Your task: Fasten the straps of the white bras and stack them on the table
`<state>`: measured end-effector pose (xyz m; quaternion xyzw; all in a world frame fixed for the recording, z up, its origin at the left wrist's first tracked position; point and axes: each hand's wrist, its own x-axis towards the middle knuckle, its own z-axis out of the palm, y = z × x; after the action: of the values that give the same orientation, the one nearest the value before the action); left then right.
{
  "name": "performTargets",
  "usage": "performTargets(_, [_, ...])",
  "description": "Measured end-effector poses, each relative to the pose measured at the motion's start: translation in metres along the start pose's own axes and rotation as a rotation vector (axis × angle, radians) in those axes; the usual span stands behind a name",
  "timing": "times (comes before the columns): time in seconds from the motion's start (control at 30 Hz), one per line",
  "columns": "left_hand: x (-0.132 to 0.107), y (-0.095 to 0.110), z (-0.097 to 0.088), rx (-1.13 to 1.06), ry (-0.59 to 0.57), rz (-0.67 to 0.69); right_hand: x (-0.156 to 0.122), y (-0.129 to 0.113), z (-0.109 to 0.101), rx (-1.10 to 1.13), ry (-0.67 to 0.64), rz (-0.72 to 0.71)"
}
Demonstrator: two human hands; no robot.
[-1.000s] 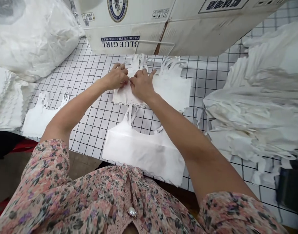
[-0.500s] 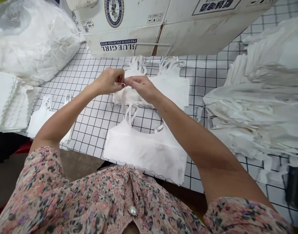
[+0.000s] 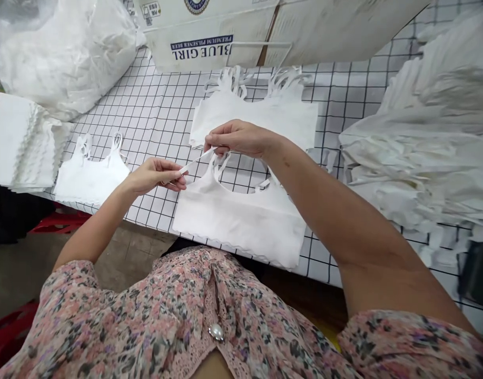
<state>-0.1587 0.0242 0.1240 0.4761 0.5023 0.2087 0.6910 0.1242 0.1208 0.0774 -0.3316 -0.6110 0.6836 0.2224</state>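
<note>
My left hand [image 3: 156, 176] and my right hand [image 3: 237, 138] pinch the two ends of a thin white strap [image 3: 197, 160], pulled taut above a grid-patterned mat [image 3: 158, 121]. Just below them lies a white camisole top [image 3: 237, 226] with a scalloped hem and loose shoulder straps. My right hand is over its neckline, and my left hand is just off its left side. Further back lies another white top [image 3: 253, 118], its straps spread toward the box. A smaller white top [image 3: 89, 181] lies to the left of my left forearm.
A cardboard Blue Girl beer box [image 3: 201, 47] stands at the mat's far edge beside a bulging white plastic sack [image 3: 63, 58]. A stack of scalloped white fabric [image 3: 20, 142] sits left, a large heap of white garments [image 3: 415, 152] right. A red plastic stool [image 3: 59, 223] is below the mat's edge.
My hands have drawn apart, with the left moving left and nearer me. The strap now stretches between them. The top that lay under my hands is no longer visible there.
</note>
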Motion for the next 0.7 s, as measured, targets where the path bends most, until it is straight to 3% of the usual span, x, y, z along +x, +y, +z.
performTargets(0.13, [-0.006,-0.026,0.009,-0.135,0.084,-0.006,-0.007,0.001,0.005,-0.042,-0.046,-0.061])
performTargets(0.27, [0.009,-0.039,0.017,-0.262,0.085,-0.062,-0.012,0.003,0.011,-0.024,-0.111,-0.098])
performTargets(0.37, [0.020,-0.037,0.019,-0.252,-0.006,-0.077,-0.013,0.004,0.014,-0.032,-0.127,-0.119])
performTargets(0.5, [0.021,-0.025,0.016,-0.236,-0.061,0.022,-0.010,0.003,0.017,-0.029,-0.098,-0.154])
performTargets(0.7, [0.002,-0.007,0.018,-0.180,0.097,0.138,0.001,0.011,0.016,-0.110,0.082,-0.162])
